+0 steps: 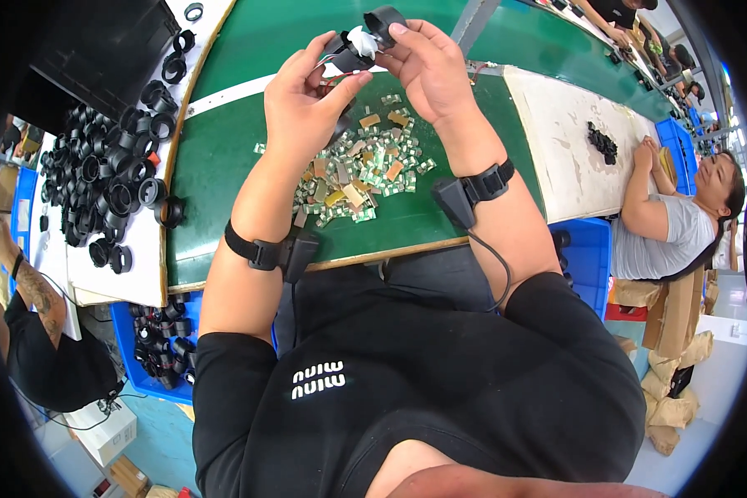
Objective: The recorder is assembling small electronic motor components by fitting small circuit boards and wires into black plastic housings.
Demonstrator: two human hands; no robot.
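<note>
1. The left hand (307, 95) was clamped around a black housing (350, 60) at the top centre of the frame, fingers on its upper side and thumb along its lower side.
2. The housing's long axis ran slantwise; its end with the white part (362, 41) pointed toward the upper right, and thin wires (326, 61) came off on its left.
3. The right hand (436, 75) pinched a black ring (382, 23) just beside the white part; whether the 2 touched, I could not tell.
4. The hands were apart from each other, raised over the green desk (216, 199).
5. Small green and tan pieces (361, 170) lay heaped on its surface, in the centre of the frame.
6. At left, many black rings (108, 178) covered part of a white surface (145, 282).
7. 2 blue bins stood below: 1 at lower left (133, 378), 1 right of centre (596, 257).
8. At the right edge, a person in grey (660, 236) sat near a pale worktop (560, 166) bearing small black parts (602, 144).
</note>
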